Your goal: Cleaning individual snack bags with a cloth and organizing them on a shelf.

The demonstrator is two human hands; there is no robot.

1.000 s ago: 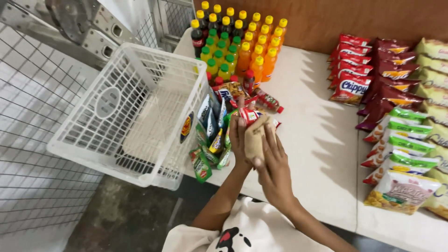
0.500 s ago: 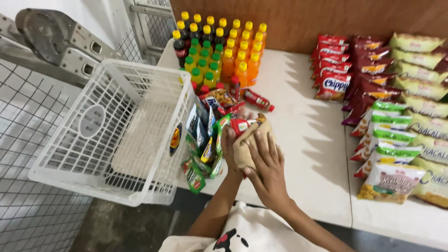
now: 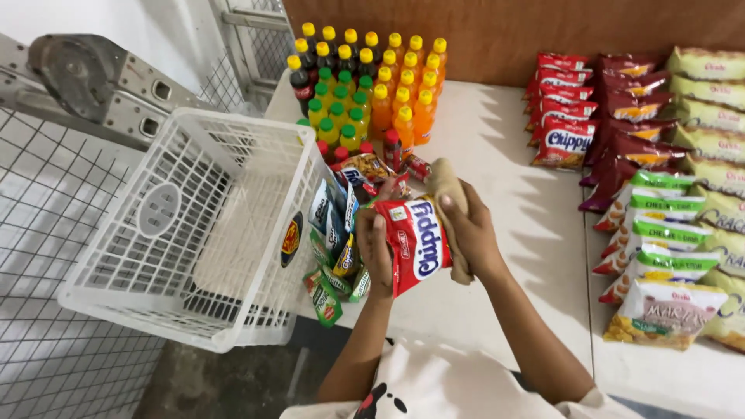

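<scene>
My left hand [image 3: 375, 247] grips the left edge of a red snack bag [image 3: 415, 244] held upright above the white table [image 3: 504, 194]. My right hand [image 3: 470, 233] presses a tan cloth [image 3: 448, 194] against the bag's right side. Just left of my hands a heap of small snack packets [image 3: 335, 233] leans against a white plastic basket [image 3: 186, 225] tipped on its side.
Rows of yellow-capped orange, green and dark bottles [image 3: 372, 85] stand at the table's back. Stacks of red, maroon, yellow and green-white snack bags [image 3: 660, 155] lie along the right. A wire mesh panel [image 3: 54, 233] and a metal ladder [image 3: 101, 85] are on the left.
The red snack bag has been lifted off the pile and now stands upright between both hands, with the cloth on its right side. The view shifted slightly left.
</scene>
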